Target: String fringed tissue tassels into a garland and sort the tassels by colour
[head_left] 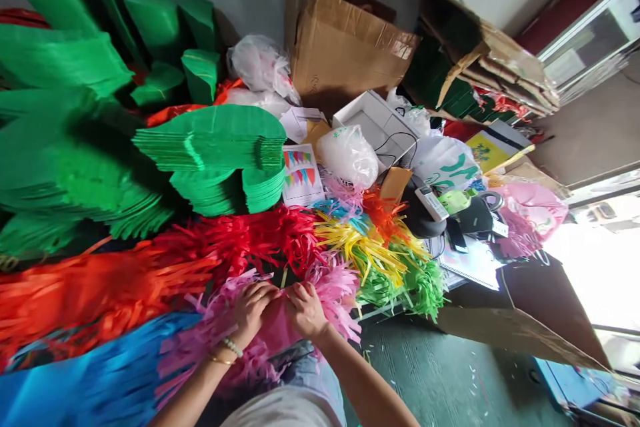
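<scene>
My left hand [251, 310] and my right hand [306, 310] meet low in the middle of the view, both pinched on a sheet of pink fringed tissue paper [280, 330] that lies over my lap. A bead bracelet sits on my left wrist. More pink fringe [340, 287] spreads around and past my fingers. Just beyond my hands lies a heap of red fringe [250, 240]. To its right sit yellow fringe [365, 247] and green fringe [415, 287].
Stacks of green cut paper shapes [215, 147] fill the left and back. Orange fringe [90, 293] and blue fringe [85, 380] lie at lower left. Cardboard boxes [345, 47], plastic bags [347, 157] and a white box [380, 123] crowd the back. A flattened cardboard sheet [525, 327] lies on the floor at right.
</scene>
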Available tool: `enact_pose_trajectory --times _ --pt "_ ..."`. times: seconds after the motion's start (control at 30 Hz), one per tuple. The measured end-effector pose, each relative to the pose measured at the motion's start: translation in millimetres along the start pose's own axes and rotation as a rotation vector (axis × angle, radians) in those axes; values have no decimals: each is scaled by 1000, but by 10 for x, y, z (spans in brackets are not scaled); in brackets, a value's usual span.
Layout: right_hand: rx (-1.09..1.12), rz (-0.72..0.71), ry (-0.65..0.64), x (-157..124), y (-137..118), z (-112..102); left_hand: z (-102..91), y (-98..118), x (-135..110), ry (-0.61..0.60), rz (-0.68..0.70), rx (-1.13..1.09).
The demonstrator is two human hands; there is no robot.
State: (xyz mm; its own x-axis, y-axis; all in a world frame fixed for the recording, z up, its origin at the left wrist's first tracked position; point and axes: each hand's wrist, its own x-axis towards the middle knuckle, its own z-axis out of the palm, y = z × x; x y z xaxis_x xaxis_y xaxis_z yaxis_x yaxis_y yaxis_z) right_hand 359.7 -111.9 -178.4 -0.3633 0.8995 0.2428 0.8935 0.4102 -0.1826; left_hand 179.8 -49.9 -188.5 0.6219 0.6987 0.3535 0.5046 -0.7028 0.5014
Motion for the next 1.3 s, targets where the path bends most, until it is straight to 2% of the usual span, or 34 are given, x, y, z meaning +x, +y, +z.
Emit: enact_pose_trajectory --times 0.13,0.3,0.6,0.83,0.97,1.07,1.2,1.3 --pt "-24 47 -14 64 10 39 19 -63 -22 -15 9 43" --pt "-10 140 -43 119 3 0 23 -59 -16 -8 -67 43" --pt "145 415 -83 156 18 -134 -195 -12 42 -114 -251 90" --pt "145 546 -124 254 172 -140 -202 -60 78 -107 -343 96" --pt "125 500 -127 234 170 -201 -222 -49 89 -122 -267 67" --pt "106 384 -119 175 31 -214 -201 44 52 -145 -168 59" --pt "86 187 -124 96 -116 -121 -107 190 -30 -150 -96 91" --pt "74 100 -131 91 -78 -38 -50 230 -42 -138 -87 126"
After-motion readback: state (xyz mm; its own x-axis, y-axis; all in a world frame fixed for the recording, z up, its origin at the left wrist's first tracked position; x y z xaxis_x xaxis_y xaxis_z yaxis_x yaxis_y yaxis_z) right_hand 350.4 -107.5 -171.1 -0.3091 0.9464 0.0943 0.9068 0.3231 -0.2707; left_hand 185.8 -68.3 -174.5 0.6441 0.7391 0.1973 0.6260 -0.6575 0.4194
